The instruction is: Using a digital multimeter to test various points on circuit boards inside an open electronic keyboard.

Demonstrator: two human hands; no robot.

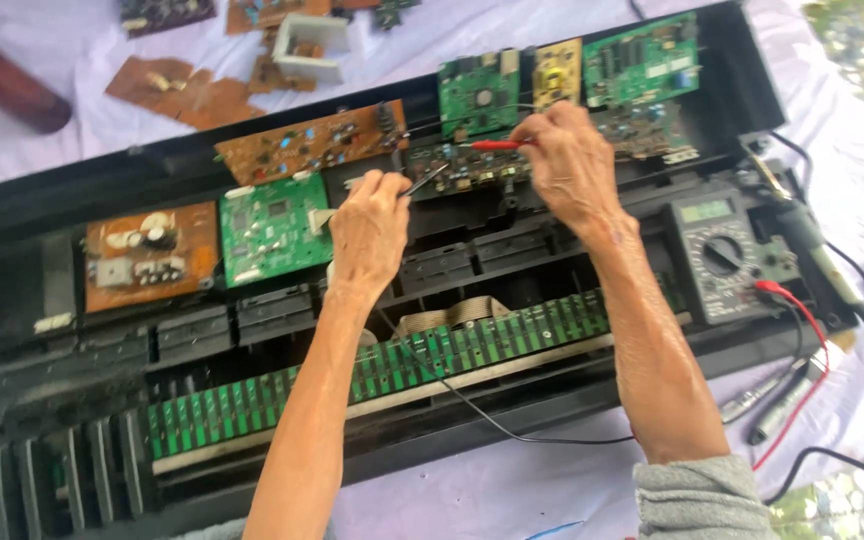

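The right hand (570, 165) is clenched around a red test probe (497, 145), pinched between thumb and fingers with the tip pointing left onto a dark circuit board (462, 168) in the middle of the open case. The left hand (370, 232) grasps a black test probe (424, 181) in the same pinching grip, its thin tip angled up and to the right toward that same board, so the two tips sit near each other (whether either actually touches the board cannot be told).

A black lead (472, 410) runs from the left hand down across the case and off to the right. Both forearms reach up over a long strip of green contact boards (392, 365) along the near side of the black instrument case (12, 200).

Around the hands lie more boards: a brown one (302, 142) just above the left hand, a green one (274, 228) beside it on the left, a further brown one (150, 255) farther left, and green boards (479, 92) and (640, 58) above the right hand with a small yellow one (557, 70) between them.

At the right end of the case rests a grey multimeter (720, 255) with a red lead (802, 330) plugged in. The case sits on a white cloth-covered surface (92, 60), where loose brown boards (187, 92) and a dark red bottle (4, 82) lie at the far side.
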